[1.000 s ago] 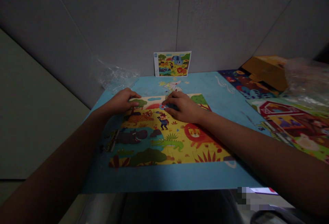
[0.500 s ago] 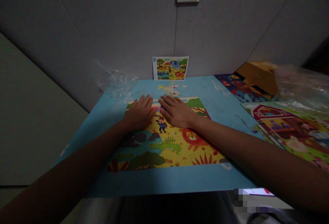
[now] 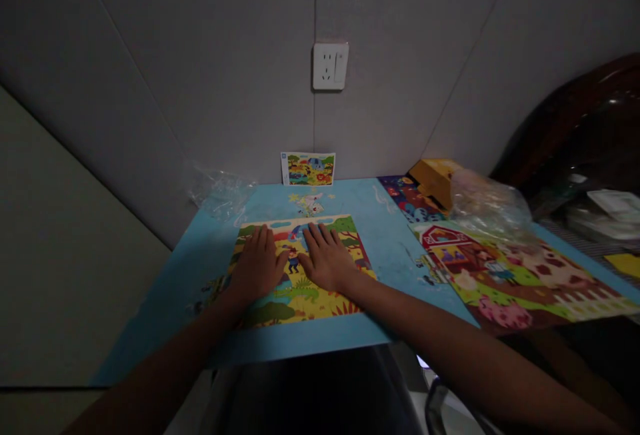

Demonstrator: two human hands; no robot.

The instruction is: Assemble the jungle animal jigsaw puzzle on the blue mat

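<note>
A colourful animal jigsaw puzzle (image 3: 280,312) lies flat on the blue table (image 3: 400,268), its pieces joined into one picture. My left hand (image 3: 260,265) rests palm down on the puzzle's left part, fingers stretched forward. Flat on the right part lies my right hand (image 3: 327,262), its fingers a little spread. Between the two hands a small figure in blue shows; parts of the picture are covered by my hands and wrists. Behind the puzzle, a picture card (image 3: 309,170) with the same scene leans upright against the wall.
Crumpled clear plastic (image 3: 223,192) lies at the back left. On the right is a farm picture puzzle (image 3: 500,282), with a plastic bag (image 3: 487,205) and an orange open box (image 3: 433,182) behind it. A socket (image 3: 330,66) is on the wall.
My left hand has gone from the puzzle's upper left edge onto its surface. The right hand has flattened from bent fingers. My view has tilted up and turned right.
</note>
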